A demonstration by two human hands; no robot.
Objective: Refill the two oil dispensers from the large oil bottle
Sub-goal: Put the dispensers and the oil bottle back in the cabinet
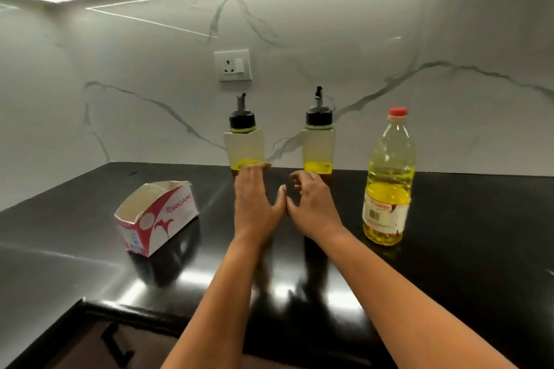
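1. Your left hand [257, 201] reaches forward over the black counter [449, 249] with its fingers straight and close together, palm down. It holds nothing. Its fingertips [260, 166] lie at the base of the left dispenser [243, 145]; you cannot tell whether they touch it.
2. Your right hand [313, 204] lies just beside the left one, the two thumbs almost meeting. Its fingers are loosely curled and hold nothing. They are just in front of the right dispenser [318, 147], and contact cannot be told.
3. Both dispensers stand upright at the back of the counter, against the marble wall [120, 84], a little apart from each other. Each is a clear square bottle with a black cap and a thin pouring spout on top.
4. Each dispenser holds only a shallow layer of yellow oil at the bottom; the rest of each is empty.
5. The big oil bottle [389, 180] stands upright to the right of the right dispenser, apart from it and nearer to you. Its red cap [397, 112] is on. Yellow oil fills it roughly to the shoulder, and a label wraps its lower part.
6. To the left of your hands, well apart from the dispensers, an open white and pink cardboard box [157, 217] sits on the counter.
7. A wall socket [232, 65] is mounted above the left dispenser.
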